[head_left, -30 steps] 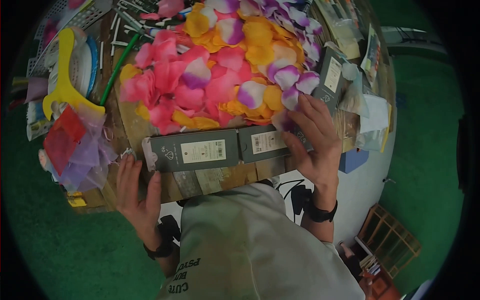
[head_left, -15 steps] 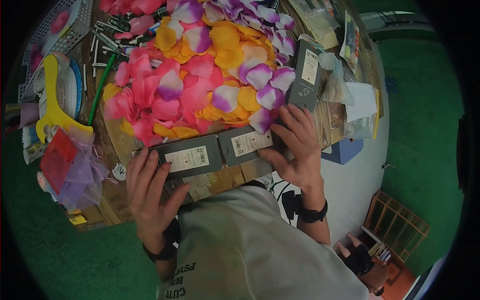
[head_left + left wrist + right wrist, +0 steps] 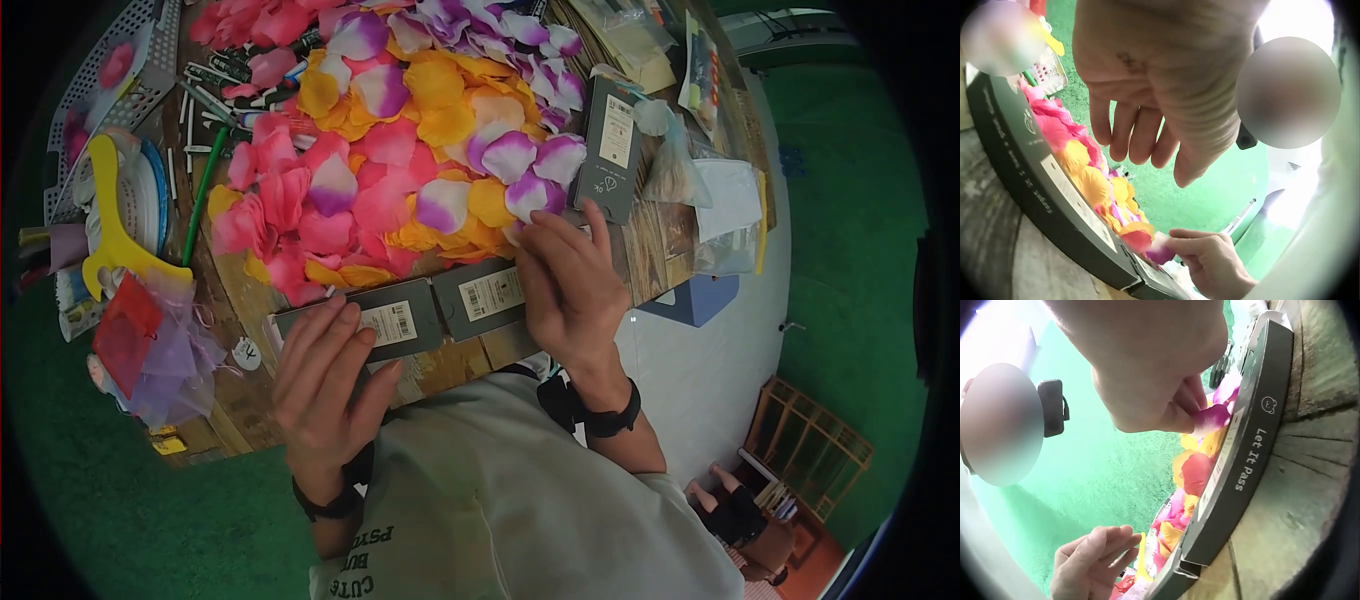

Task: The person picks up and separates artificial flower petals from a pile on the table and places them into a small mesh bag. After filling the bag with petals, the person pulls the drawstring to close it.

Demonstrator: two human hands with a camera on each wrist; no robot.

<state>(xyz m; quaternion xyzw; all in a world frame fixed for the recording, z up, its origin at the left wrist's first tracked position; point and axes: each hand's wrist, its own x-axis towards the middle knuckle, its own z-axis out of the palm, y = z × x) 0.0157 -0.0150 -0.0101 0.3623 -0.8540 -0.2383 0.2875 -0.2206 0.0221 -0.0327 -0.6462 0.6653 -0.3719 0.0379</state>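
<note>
Loose fabric petals in pink, yellow and purple-white form a pile (image 3: 380,190) on the table, edged by dark grey boxes. My right hand (image 3: 575,290), over the right end of the front box (image 3: 480,296), pinches a purple-white petal (image 3: 1210,419) between thumb and fingers. In the left wrist view, that petal (image 3: 1161,251) hangs at the fingertips beside the pile. My left hand (image 3: 330,385) is held over the left front box (image 3: 395,322) with fingers fairly straight and nothing in its grasp. The head view hides part of each front box behind the hands.
A third dark box (image 3: 608,150) borders the pile's right side. Leftward are a yellow Y-shaped piece (image 3: 110,220), a green stick (image 3: 206,195), mesh bags (image 3: 165,350) and a round white tag (image 3: 246,353). Markers (image 3: 215,90) lie behind; clear plastic bags (image 3: 725,210) lie at right.
My right fingers have gone from spread at the pile's front right corner to pinching a purple-white petal there. My left hand has moved right, from the box's left end to over it.
</note>
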